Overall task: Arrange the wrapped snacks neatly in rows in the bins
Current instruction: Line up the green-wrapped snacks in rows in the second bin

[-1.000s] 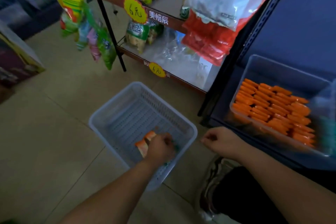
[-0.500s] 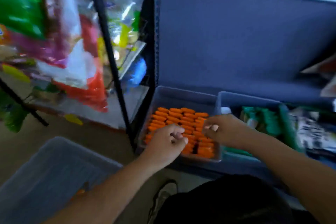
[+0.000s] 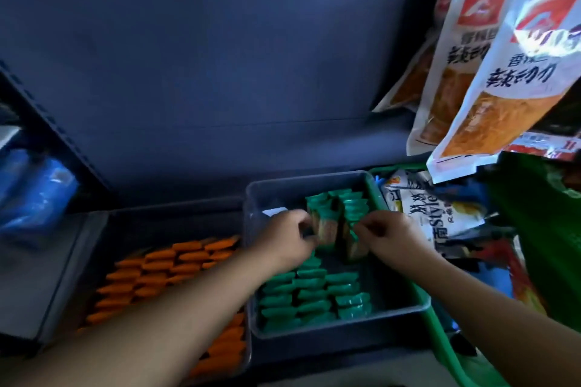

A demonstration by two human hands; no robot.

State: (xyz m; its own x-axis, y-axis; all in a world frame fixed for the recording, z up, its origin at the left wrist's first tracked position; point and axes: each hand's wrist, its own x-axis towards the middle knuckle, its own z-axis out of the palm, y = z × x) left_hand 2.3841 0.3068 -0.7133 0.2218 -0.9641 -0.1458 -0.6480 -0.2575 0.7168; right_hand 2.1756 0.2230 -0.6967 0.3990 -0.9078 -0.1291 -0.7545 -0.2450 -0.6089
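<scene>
Both hands reached into the grey bin point(image 3: 251, 261); the left hand point(image 3: 284, 237) pinched one upright green-wrapped snack point(image 3: 327, 229), the right hand point(image 3: 388, 234) another point(image 3: 353, 242); more green snacks point(image 3: 314, 298) lay in rows nearer the person; orange snacks point(image 3: 163, 273) filled the left bin.

Glossy foil-like green wrappers point(image 3: 342, 298) fill a smooth translucent plastic bin point(image 3: 314, 331); hanging snack bags point(image 3: 515, 78) look shiny plastic.
</scene>
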